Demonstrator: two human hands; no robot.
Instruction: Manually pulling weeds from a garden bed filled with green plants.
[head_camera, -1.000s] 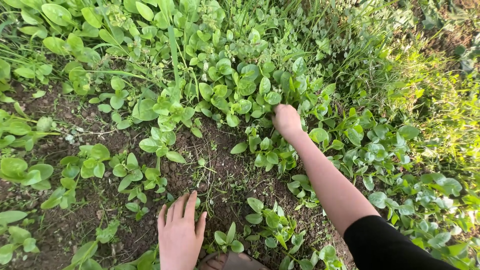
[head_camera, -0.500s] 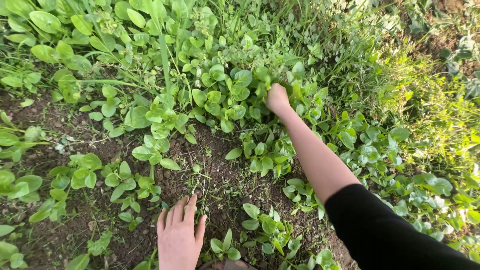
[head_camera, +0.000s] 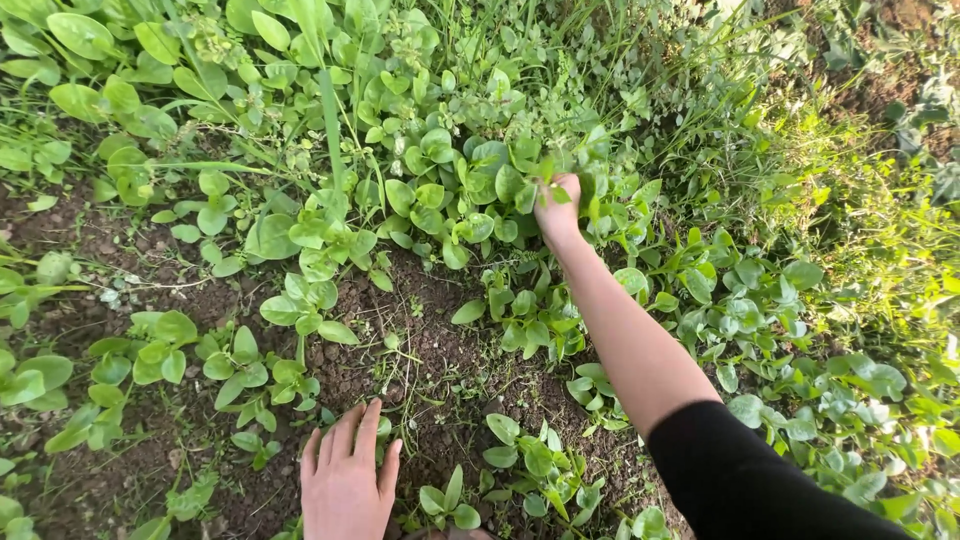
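Two hands work the bed: the right hand (head_camera: 557, 208) has its fingers closed around a leafy plant (head_camera: 520, 180) beyond the bare soil patch (head_camera: 440, 350); soft, light stems probably tear easily, so grip low. The left hand (head_camera: 345, 480) rests flat, fingers spread, on that soil.

left hand (head_camera: 343, 485): flat, fingers spread | right hand (head_camera: 557, 210): arm outstretched, grip seemingly closed
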